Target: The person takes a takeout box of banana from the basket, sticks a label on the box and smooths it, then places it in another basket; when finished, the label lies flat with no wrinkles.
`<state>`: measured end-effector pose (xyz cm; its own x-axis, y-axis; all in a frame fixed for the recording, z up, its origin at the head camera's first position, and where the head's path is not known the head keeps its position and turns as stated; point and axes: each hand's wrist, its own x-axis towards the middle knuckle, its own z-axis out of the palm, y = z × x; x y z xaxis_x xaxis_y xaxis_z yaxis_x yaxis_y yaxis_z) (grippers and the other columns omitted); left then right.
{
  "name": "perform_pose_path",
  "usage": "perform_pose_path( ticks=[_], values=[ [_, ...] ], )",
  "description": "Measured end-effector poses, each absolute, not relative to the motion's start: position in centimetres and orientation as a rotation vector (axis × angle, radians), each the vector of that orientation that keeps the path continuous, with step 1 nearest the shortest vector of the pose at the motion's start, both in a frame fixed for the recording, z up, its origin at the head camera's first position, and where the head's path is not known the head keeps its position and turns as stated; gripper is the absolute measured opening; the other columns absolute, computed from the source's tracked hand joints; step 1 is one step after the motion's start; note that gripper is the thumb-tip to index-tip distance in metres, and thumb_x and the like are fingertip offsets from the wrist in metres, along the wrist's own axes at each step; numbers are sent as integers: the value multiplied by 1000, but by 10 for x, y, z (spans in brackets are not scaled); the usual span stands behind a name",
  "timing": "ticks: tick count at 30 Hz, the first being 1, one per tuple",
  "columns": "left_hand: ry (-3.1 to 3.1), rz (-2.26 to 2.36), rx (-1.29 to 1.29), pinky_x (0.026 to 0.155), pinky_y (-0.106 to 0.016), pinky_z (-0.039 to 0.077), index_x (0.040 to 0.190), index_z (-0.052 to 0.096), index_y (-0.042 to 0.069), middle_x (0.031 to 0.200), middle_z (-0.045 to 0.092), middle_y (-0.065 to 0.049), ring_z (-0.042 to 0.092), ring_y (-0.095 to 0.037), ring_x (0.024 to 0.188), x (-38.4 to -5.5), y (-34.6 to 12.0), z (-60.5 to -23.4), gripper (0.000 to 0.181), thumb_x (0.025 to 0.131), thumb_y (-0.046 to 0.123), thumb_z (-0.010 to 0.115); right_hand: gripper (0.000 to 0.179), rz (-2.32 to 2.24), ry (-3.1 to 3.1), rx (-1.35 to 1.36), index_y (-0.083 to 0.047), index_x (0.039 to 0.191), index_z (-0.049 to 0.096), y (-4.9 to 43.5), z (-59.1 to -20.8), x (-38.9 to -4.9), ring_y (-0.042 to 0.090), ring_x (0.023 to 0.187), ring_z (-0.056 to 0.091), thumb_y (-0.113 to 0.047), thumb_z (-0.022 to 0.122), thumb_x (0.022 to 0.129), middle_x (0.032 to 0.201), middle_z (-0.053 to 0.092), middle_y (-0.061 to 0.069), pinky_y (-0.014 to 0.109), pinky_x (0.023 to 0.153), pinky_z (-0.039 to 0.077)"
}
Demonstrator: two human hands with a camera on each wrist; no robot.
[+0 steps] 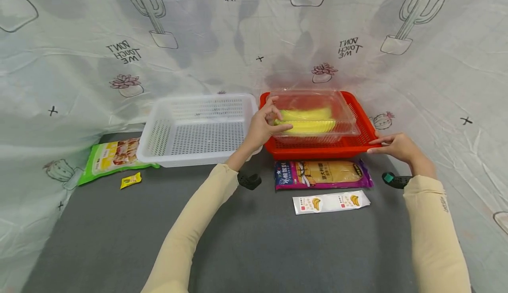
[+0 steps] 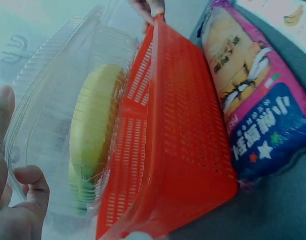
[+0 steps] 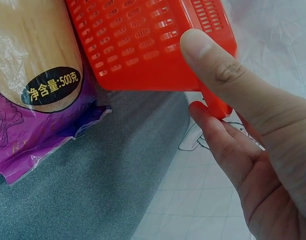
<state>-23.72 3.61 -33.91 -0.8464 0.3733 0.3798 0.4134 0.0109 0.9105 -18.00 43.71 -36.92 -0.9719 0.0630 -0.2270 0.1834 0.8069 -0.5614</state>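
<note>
A clear plastic box (image 1: pixel 349 127) with yellow bananas (image 1: pixel 309 127) inside sits in the red basket (image 1: pixel 317 154), its upper part above the rim. At the box's left end is my left hand (image 1: pixel 265 125), thumb and fingers spread around the edge; in the left wrist view the thumb (image 2: pixel 32 179) is bent beside the box's corner, with no firm pinch visible. My right hand (image 1: pixel 402 146) holds the basket's right rim. The right wrist view has the thumb (image 3: pixel 200 47) over the rim and fingers (image 3: pixel 217 132) under it.
Left of the red basket stands a white basket (image 1: pixel 198 158). A green food bag (image 1: pixel 115 156) and a small yellow packet (image 1: pixel 131 180) lie farther left. Before the red basket are a purple noodle-like pack (image 1: pixel 323 174) and a white banana-print strip (image 1: pixel 331 202). Printed cloth (image 1: pixel 238 42) hangs behind.
</note>
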Motion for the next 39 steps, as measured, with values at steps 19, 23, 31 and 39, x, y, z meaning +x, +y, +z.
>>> perform_pose_path(
  ticks=[19,23,31,39],
  values=[
    [-2231,-1963,-823,67,-25,41,80,57,3,151,36,3,44,-17,127,-195,-29,-344,25,75,3,81,74,-923,2757,217,6,125,58,438,-367,-181,41,111,38,-51,72,81,125,51,34,56,85,44],
    [-2229,-1997,-820,57,-23,38,81,56,-2,152,35,0,52,-20,106,-180,-40,-345,25,75,0,80,76,-914,2752,224,7,125,58,438,-368,-181,41,110,39,-53,72,80,124,51,34,55,83,44],
    [-2244,-2039,-799,53,-23,33,80,55,0,152,34,2,45,-12,84,-155,-63,-355,27,73,-3,81,76,-905,2745,218,6,125,58,439,-369,-180,43,112,38,-54,72,80,128,48,35,57,85,41],
    [-2210,-2102,-776,50,-23,33,79,54,2,154,30,-7,47,-6,69,-131,-90,-370,29,71,-10,79,75,-903,2750,207,6,125,58,439,-370,-180,44,113,38,-53,72,80,127,49,35,59,86,40]
  ],
)
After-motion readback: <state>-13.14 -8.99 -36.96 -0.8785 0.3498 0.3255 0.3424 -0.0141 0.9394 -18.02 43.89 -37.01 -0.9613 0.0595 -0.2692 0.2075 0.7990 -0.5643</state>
